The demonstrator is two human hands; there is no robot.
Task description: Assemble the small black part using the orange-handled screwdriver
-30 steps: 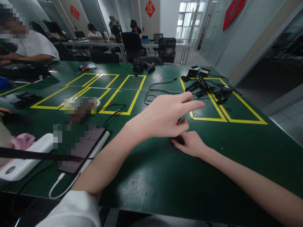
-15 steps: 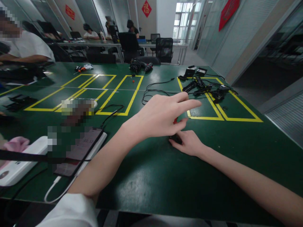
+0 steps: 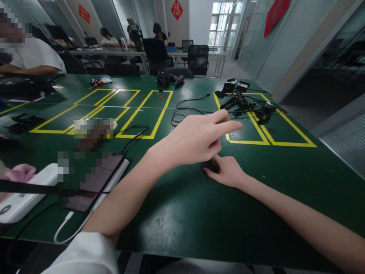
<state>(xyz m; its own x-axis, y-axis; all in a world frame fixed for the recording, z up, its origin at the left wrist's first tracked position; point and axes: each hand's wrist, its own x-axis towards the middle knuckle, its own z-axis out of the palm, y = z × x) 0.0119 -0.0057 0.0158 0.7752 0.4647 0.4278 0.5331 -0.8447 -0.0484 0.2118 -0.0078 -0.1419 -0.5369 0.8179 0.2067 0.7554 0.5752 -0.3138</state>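
Observation:
My left hand (image 3: 196,137) hovers just above my right, its fingers curled and the index finger stretched outward. A bit of red shows between its fingers; most of whatever it grips is hidden behind the hand. Low on the table, my right hand (image 3: 228,171) pinches a small black part (image 3: 211,165) between thumb and fingers. That part sits directly below the left hand's fingertips, and its exact kind cannot be made out.
On the green table (image 3: 176,213), black cables and parts (image 3: 239,102) lie inside yellow tape at the right. Left of my forearm are a phone (image 3: 102,171) and a white power strip (image 3: 31,194). A power drill (image 3: 178,80) lies farther back. A person (image 3: 34,57) sits at far left.
The left hand's lower fingers have curled further in, and the red bit has nearly disappeared behind them. My right hand stays in place around the black part.

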